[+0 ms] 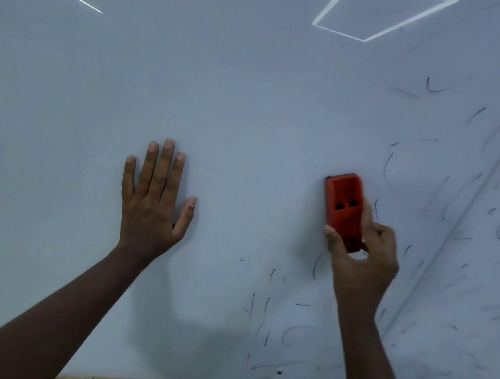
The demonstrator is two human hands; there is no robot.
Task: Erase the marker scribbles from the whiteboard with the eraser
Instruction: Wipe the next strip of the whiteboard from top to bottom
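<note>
The whiteboard point(252, 97) fills the view. Scribbles point(425, 207) mark its right side and lower middle. The left is clean

No readable text or labels anywhere.

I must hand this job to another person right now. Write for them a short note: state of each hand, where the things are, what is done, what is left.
Left hand: open, fingers straight, palm flat on the whiteboard.
Right hand: grips the lower end of the orange eraser, which is pressed to the board at centre-right.
Done: the left and centre of the board show no marks.
Left: marker scribbles remain down the right side, and more sit below the eraser near the bottom edge. Wipe these next.
</note>
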